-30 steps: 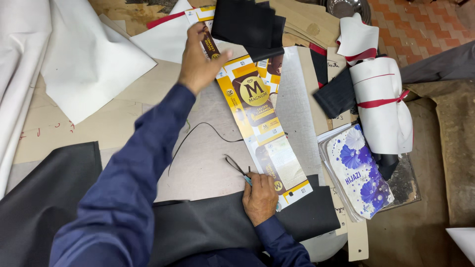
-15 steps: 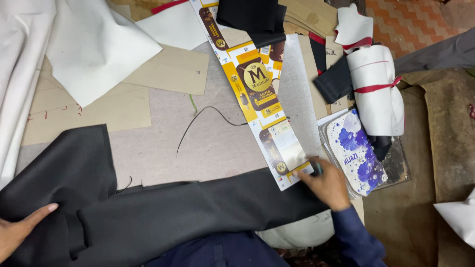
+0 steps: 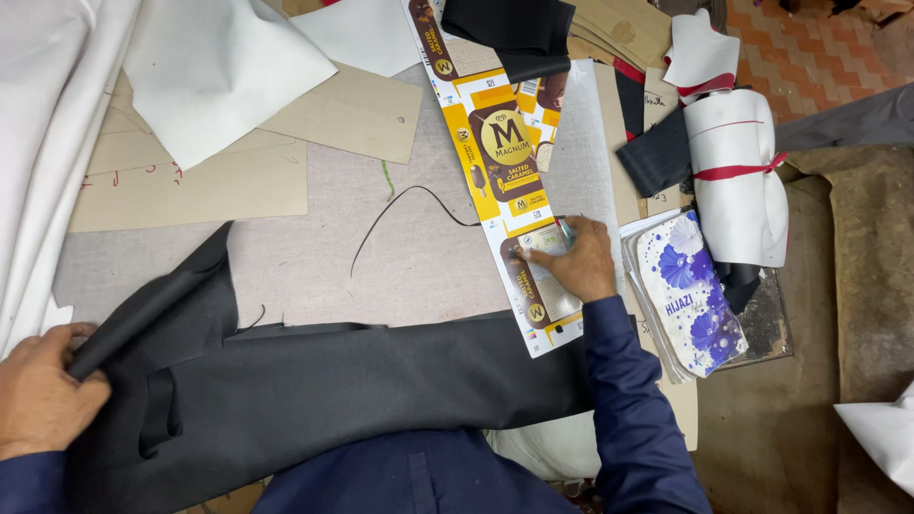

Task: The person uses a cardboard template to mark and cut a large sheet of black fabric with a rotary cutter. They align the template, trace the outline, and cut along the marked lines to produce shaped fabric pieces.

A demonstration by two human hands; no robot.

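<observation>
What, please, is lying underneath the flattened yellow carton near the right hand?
The flattened yellow carton rests on the grey table covering. The right hand presses its lower part. Whatever lies beneath the carton is hidden.

Bare grey table [image 3: 314, 257] is lying open at the frame's centre, crossed only by a thin black cord [image 3: 400, 214]. Below it, dark cloth [image 3: 362, 390] is covering the lower middle. The yellow carton [image 3: 500, 162] is slanting down the centre-right, closing that side, with black fabric [image 3: 509, 33] sitting on its top. Card sheets [image 3: 238, 162] and white cloth [image 3: 219, 67] are filling the upper left. At right, a white roll [image 3: 738, 181] and a flowered packet [image 3: 690, 290] are crowding the edge.
</observation>
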